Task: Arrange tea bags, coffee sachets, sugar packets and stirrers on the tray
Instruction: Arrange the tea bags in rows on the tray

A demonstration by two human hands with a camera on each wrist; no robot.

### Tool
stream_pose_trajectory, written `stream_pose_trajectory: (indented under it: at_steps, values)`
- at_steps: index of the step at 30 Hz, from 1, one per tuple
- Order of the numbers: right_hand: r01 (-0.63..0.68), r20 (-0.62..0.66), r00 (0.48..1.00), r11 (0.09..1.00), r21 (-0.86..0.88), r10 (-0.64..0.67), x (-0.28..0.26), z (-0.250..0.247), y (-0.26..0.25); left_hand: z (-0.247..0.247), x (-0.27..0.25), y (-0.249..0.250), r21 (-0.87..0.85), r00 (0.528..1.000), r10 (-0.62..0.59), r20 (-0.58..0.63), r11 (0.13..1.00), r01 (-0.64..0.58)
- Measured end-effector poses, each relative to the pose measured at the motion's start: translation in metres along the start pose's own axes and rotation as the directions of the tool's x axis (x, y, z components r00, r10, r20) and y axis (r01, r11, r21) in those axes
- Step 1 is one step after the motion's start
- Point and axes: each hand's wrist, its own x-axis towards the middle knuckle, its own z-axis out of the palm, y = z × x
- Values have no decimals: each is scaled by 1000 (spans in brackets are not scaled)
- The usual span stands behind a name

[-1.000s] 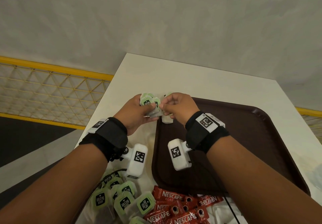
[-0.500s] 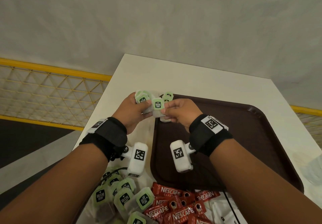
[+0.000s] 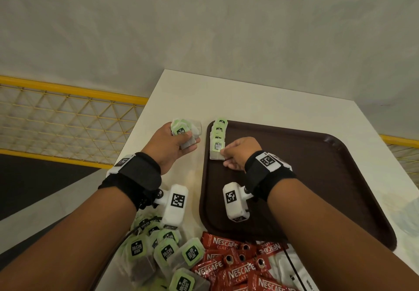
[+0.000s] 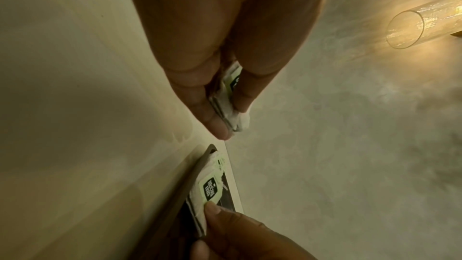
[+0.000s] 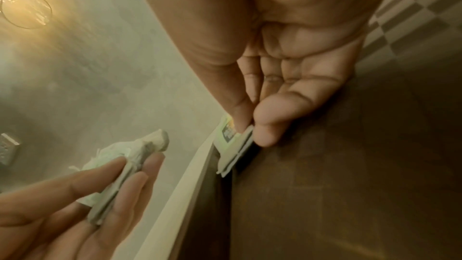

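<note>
The table (image 3: 260, 100) is pale and carries everything; the brown tray (image 3: 317, 188) lies on its right part, long side running away from the person, so that its left edge is the nearest place to lay things down in order. Off the tray, at the near edge of the table, sit the supplies not yet dealt with: a loose heap of tea bags (image 3: 163, 254) on the left and a heap of red coffee sachets (image 3: 238, 268) touching it on the right, both within easy reach; sugar packets and stirrers I cannot make out for certain. Along the tray's left edge runs a row of tea bags (image 3: 218, 132), overlapping like roof tiles with green labels up, probably so each label reads and the row stays compact. The left hand (image 3: 172, 143) hovers over the table just beside the tray, fingers and thumb closed round a small stack of tea bags (image 3: 184, 131); it seems to serve as a magazine, kept close to shorten each transfer. The right hand (image 3: 239, 153) is low over the tray, thumb and forefinger pinching the nearest tea bag (image 3: 217, 149) at its right edge, setting it at the near end of the row.
</note>
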Motion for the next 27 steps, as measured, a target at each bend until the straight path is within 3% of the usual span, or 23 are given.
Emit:
stream_pose_trajectory:
  at_steps: [3,7,10,14,16,20,24,27]
  values:
    - [49,-43,998,994,-97,-54,5,1,2,0,-2,0,12,1000,-5,23,1000,5]
    - [179,-86,972,929,-325,-218,2,-1,-2,1,-9,0,18,996,-51,79,999,50]
    - [392,-131,894,890,-233,-428,-5,1,-11,5,-15,1,83,989,-79,126,994,69]
    - [547,123,837,813,-201,-533,-16,-2,-21,13,-20,2,159,983,-97,154,985,72]
    - [545,199,836,814,-202,-511,-20,-5,-22,16,-21,4,159,981,-91,170,985,64]
    - [500,160,861,862,-87,-483,-23,-8,-18,20,-23,4,151,981,-40,190,988,11]
    - [373,131,914,923,94,-383,-20,-10,-11,18,-20,2,130,995,12,99,991,-24]
    - [295,123,932,912,284,-340,-24,-12,-8,12,-15,1,141,999,37,13,989,-38]
